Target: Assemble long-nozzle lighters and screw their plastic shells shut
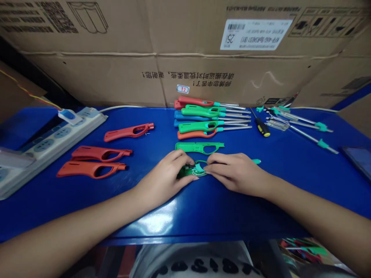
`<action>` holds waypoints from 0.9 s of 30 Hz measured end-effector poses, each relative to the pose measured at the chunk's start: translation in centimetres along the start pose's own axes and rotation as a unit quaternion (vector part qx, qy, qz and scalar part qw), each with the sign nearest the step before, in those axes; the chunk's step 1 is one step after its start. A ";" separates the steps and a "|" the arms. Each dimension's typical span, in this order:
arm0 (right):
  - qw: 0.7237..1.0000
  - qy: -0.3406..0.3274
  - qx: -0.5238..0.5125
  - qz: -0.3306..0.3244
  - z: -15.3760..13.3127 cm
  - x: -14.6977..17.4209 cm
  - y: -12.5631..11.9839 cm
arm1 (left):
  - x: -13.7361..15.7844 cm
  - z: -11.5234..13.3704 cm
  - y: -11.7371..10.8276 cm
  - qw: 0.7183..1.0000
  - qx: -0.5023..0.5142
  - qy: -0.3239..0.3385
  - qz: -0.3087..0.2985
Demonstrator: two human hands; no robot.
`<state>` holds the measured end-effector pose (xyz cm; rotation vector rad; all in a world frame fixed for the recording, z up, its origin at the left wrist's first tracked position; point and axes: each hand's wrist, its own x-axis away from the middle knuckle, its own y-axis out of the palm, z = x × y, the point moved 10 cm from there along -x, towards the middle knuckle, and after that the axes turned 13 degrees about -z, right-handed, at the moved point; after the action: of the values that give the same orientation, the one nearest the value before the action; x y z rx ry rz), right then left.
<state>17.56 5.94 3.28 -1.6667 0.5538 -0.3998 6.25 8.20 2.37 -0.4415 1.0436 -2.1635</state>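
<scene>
My left hand [168, 173] is closed around the rear end of an open green lighter housing half [184, 173], low over the front of the blue table. In the housing sit a teal trigger piece [199, 168], a thin white wire and a small dark part. My right hand [236, 172] grips the front of this lighter, its fingertips at the trigger piece. A teal tip [256, 161] pokes out beyond my right hand. Just behind both hands lies the matching green housing half [199, 147], its inside facing up.
Several assembled lighters [213, 117] lie in a stack at the back. Red housings [95, 162] lie on the left by a white power strip [55, 141]. A screwdriver [262, 126] and metal lighter rods [307, 123] are at right. Cardboard [185, 61] walls the back; a phone [359, 158] lies far right.
</scene>
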 end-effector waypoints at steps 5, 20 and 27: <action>0.994 -0.025 0.090 -0.052 -1.4 -0.3 0.6 | 0.1 0.3 -0.1 1.000 -0.017 0.008 0.007; 0.975 0.032 -0.207 0.079 1.9 -0.3 -1.3 | 0.6 1.0 0.3 0.997 -0.075 0.023 -0.023; 0.958 0.150 -0.086 0.229 6.8 2.7 -5.9 | 1.0 2.3 0.4 0.976 -0.205 0.049 -0.047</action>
<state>24.37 10.64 7.77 -1.5877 1.2024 -0.2662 7.00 6.00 3.50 -0.5861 1.5622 -2.0656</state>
